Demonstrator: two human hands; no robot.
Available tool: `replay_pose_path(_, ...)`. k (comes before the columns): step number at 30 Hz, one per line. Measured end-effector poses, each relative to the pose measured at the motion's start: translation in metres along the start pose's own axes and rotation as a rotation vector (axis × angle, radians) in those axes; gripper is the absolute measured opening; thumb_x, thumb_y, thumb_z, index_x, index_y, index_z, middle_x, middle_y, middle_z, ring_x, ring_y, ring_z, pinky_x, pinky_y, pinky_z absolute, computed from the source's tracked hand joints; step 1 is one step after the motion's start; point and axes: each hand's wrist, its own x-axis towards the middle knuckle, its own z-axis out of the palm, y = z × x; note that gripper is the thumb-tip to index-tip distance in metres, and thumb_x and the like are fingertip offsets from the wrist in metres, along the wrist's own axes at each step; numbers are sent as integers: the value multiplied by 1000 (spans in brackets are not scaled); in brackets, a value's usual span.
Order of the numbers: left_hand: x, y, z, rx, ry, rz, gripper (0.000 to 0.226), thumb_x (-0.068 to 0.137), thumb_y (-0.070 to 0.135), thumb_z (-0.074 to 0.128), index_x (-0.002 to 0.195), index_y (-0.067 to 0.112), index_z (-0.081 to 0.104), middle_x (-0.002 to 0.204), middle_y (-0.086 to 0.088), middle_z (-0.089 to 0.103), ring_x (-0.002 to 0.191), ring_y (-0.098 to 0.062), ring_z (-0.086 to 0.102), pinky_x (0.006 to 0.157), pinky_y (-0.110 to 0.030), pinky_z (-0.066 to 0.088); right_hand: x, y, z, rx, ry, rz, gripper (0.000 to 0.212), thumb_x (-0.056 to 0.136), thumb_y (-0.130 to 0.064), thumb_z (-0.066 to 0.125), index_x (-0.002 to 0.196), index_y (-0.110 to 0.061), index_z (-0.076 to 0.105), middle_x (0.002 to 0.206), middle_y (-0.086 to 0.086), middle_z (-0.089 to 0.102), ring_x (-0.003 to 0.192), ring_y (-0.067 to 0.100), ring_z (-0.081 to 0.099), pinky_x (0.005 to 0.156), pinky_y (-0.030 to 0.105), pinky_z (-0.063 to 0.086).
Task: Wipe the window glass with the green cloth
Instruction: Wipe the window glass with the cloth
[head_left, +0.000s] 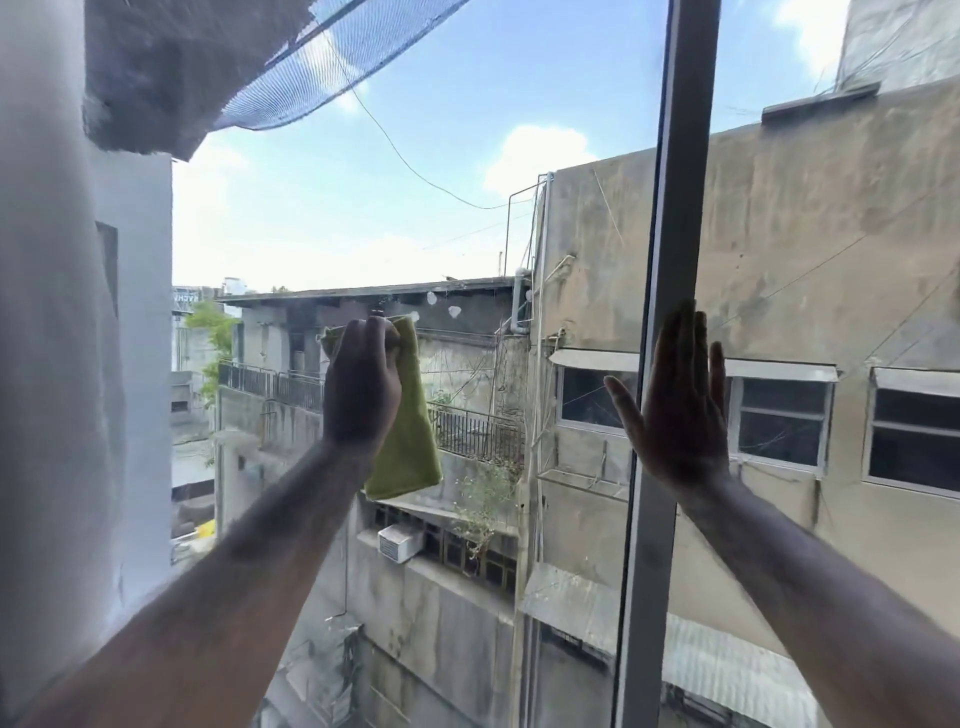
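My left hand (363, 384) is closed around the top of a green cloth (410, 441) and holds it against the window glass (415, 182) near the middle of the pane. The cloth hangs down below the fist, folded lengthwise. Small white smudges (454, 312) sit on the glass just right of and above the cloth. My right hand (680, 410) lies flat with fingers spread, pressed on the grey vertical window frame (675, 208) and the glass beside it. It holds nothing.
A white wall (47, 364) borders the pane on the left. Outside the glass are concrete buildings (779, 234), a blue net (322, 67) overhead, cables and sky. A second pane lies right of the frame.
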Motion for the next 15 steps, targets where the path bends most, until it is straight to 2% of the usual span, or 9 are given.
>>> replay_pose_path(1,-12,-1,7,26,10,12,15,104,10,60,112,-1,66,110,-22,68,92,-28,63,85,-43,62,0,0,2,-5,13,2,93,108,-63,35,169,-3,-2,179,11,-11,169,31,4,136,56,16)
replay_pose_path(3,-41,-5,22,117,21,44,36,106,19,60,134,-3,64,134,-25,65,123,-40,64,108,-53,55,-1,2,9,-8,36,15,92,108,-61,36,169,-1,1,180,15,-2,169,31,5,136,56,16)
replay_pose_path(5,-70,-13,35,127,-2,109,55,105,23,61,152,-2,48,159,-26,49,151,-43,44,125,-60,38,0,3,14,-8,64,19,91,108,-59,37,169,-2,3,181,16,1,169,31,5,136,56,15)
replay_pose_path(6,-83,-17,40,100,-16,122,58,105,22,60,156,-1,42,165,-24,40,157,-41,33,127,-63,32,-1,3,15,-7,78,18,90,108,-58,37,169,-2,4,180,16,2,169,31,6,137,55,15)
replay_pose_path(7,-92,-22,45,76,-15,119,60,105,21,58,157,-1,39,168,-22,35,160,-40,28,127,-65,30,-1,4,17,-6,90,14,90,108,-58,38,170,-2,4,180,16,3,169,31,6,137,55,14)
replay_pose_path(10,-91,-23,55,53,54,48,59,105,21,51,158,-1,38,168,-21,35,160,-40,27,126,-65,31,0,6,22,-20,115,-1,90,108,-57,38,169,-2,5,180,17,4,169,31,7,137,55,14)
replay_pose_path(13,-43,-2,62,16,159,-122,57,109,23,46,160,1,33,170,-20,34,161,-37,26,128,-63,28,-1,8,26,-29,128,-9,89,108,-58,36,169,-1,6,181,15,2,169,30,6,137,54,13)
replay_pose_path(15,-15,17,69,11,181,-132,57,112,25,43,162,3,30,172,-17,31,163,-34,22,131,-61,25,0,9,27,-22,132,-15,88,108,-58,35,170,-2,6,180,12,-2,169,29,5,137,54,12)
